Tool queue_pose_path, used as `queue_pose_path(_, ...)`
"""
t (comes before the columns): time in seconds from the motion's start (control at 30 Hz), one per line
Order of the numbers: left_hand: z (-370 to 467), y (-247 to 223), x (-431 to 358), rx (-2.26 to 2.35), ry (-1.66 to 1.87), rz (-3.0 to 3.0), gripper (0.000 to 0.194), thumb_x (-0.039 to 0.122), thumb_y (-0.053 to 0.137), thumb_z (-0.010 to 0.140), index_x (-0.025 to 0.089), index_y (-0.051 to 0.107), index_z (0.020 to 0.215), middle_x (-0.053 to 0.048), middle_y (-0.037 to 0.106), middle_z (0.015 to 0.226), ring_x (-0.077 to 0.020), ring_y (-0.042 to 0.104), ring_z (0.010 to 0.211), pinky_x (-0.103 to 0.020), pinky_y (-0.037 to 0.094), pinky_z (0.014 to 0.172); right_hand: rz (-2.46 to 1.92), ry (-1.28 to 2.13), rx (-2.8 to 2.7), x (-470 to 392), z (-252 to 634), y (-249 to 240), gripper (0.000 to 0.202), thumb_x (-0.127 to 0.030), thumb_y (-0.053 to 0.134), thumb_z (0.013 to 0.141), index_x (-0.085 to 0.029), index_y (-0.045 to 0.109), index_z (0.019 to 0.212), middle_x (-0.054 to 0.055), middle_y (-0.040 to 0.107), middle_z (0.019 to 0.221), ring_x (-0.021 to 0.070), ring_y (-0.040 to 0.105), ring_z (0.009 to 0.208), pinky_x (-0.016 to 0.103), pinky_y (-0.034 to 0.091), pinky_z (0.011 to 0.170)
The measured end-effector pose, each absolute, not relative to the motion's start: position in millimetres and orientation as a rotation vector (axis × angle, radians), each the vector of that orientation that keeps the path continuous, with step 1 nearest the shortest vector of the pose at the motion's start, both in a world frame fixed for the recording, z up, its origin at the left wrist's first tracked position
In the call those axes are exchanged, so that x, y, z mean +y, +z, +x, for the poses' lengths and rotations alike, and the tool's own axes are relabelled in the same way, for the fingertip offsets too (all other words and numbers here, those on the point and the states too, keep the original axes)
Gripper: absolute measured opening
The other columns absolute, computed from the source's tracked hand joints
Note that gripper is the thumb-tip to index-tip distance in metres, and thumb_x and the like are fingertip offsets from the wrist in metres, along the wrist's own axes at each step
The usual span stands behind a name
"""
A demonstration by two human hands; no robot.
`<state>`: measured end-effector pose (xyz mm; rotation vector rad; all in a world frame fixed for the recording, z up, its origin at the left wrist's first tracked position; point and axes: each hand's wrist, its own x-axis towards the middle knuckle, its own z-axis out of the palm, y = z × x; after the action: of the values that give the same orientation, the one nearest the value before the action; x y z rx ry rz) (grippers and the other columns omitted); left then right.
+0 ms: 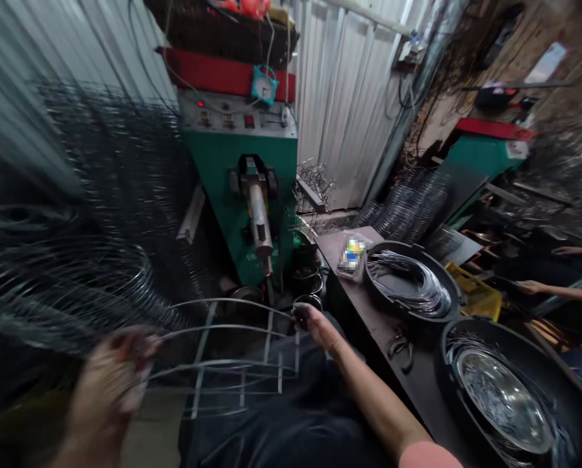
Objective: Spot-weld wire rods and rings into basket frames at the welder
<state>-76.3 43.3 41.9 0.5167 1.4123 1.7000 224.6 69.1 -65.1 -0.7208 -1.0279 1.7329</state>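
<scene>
A curved wire frame [237, 363] of long bowed wires and short cross bars spans the space above my lap, between my two hands. My left hand [110, 374] is smeared by motion, but its fingers are closed around the frame's left end. At the other end, my right hand [315, 325] pinches the end of the top wire, its fingertips dark and partly hidden. Just beyond the frame stands a green welding machine [208, 175] with a red top. Its metal electrode arm [259, 218] points down towards me, apart from the wire.
Stacked wire rings [101, 279] crowd the left. On the bench [369, 325] at right lie pliers [401, 351], a black tray [373, 286] of wire hoops and another tray [449, 390] holding a metal bowl [510, 396]. A co-worker's hand [532, 287] shows far right, near a yellow crate [480, 296].
</scene>
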Motion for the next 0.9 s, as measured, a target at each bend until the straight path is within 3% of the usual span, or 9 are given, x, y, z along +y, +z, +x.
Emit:
queue_pose_path(0.07, -68, 38, 35, 1.33, 1.594, 0.472, 0.018, 0.023, 0.07, 0.061, 0.017, 0.054, 0.068, 0.007, 0.046, 0.046, -0.0065, 0.042, 0.042, -0.025, 0.049, 0.052, -0.577, 1.853, -1.186, 61, 226, -38, 0.064, -0.06, 0.065, 0.061, -0.017, 0.055, 0.107, 0.01, 0.06, 0.102, 0.0211, 0.056, 0.091, 0.033, 0.043, 0.078)
queue_pose_path(0.13, -60, 30, 36, 1.256, 1.532, 0.407, 0.018, 0.016, 0.07, 0.058, 0.016, 0.054, 0.067, 0.007, 0.045, 0.046, -0.0057, 0.04, 0.04, -0.024, 0.048, 0.053, -0.567, 1.983, -1.277, 55, 231, -18, 0.059, -0.054, 0.068, 0.063, -0.015, 0.055, 0.105, 0.009, 0.063, 0.09, 0.0184, 0.06, 0.077, 0.031, 0.046, 0.068)
queue_pose_path(0.23, -58, 14, 46, 1.245, 1.476, 0.433, 0.023, 0.02, 0.071, 0.056, 0.016, 0.057, 0.074, 0.004, 0.053, 0.057, -0.0079, 0.049, 0.051, -0.025, 0.048, 0.058, -0.755, 1.974, -1.227, 46, 236, -6, 0.038, -0.045, 0.064, 0.072, -0.014, 0.056, 0.092, -0.001, 0.059, 0.061, 0.0083, 0.051, 0.044, 0.019, 0.039, 0.044)
queue_pose_path(0.3, -61, 6, 49, 1.338, 1.484, 0.508, 0.03, 0.027, 0.072, 0.056, 0.018, 0.059, 0.081, 0.002, 0.058, 0.069, -0.0094, 0.054, 0.062, -0.021, 0.044, 0.056, -0.863, 1.873, -1.183, 41, 233, -6, 0.033, -0.046, 0.06, 0.075, -0.014, 0.056, 0.085, -0.004, 0.055, 0.051, 0.0059, 0.045, 0.037, 0.016, 0.033, 0.037)
queue_pose_path(0.47, -40, -2, 25, 1.534, 1.582, 0.571, 0.039, 0.04, 0.07, 0.056, 0.022, 0.06, 0.09, 0.002, 0.059, 0.082, -0.0114, 0.055, 0.079, -0.021, 0.042, 0.064, -0.956, 1.732, -1.125, 35, 212, -15, 0.041, -0.053, 0.058, 0.071, -0.015, 0.055, 0.087, -0.004, 0.057, 0.049, 0.0083, 0.05, 0.039, 0.019, 0.038, 0.041)
queue_pose_path(0.63, 21, 5, 2, 1.423, 1.273, 0.754, 0.054, 0.044, 0.069, 0.059, 0.023, 0.054, 0.106, -0.006, 0.057, 0.109, -0.0239, 0.05, 0.108, -0.038, 0.044, 0.083, -0.939, 1.729, -1.01, 31, 189, -31, 0.046, -0.056, 0.057, 0.069, -0.016, 0.053, 0.091, -0.004, 0.058, 0.05, 0.0092, 0.051, 0.039, 0.02, 0.038, 0.042)
queue_pose_path(0.77, 48, 9, 8, 1.463, 1.266, 0.804, 0.062, 0.039, 0.075, 0.05, 0.021, 0.052, 0.105, -0.006, 0.058, 0.1, -0.0255, 0.053, 0.102, -0.043, 0.043, 0.088, -0.925, 1.755, -0.94, 25, 198, -39, 0.046, -0.057, 0.059, 0.067, -0.015, 0.051, 0.087, -0.004, 0.057, 0.05, 0.0096, 0.051, 0.039, 0.02, 0.038, 0.042)
queue_pose_path(0.9, 62, 5, 12, 1.484, 1.204, 0.828, 0.067, 0.036, 0.076, 0.05, 0.022, 0.048, 0.11, -0.004, 0.058, 0.095, -0.022, 0.056, 0.096, -0.038, 0.045, 0.084, -0.972, 1.732, -0.881, 17, 218, -44, 0.051, -0.059, 0.057, 0.068, -0.014, 0.052, 0.091, -0.003, 0.057, 0.051, 0.0098, 0.05, 0.038, 0.02, 0.037, 0.041)
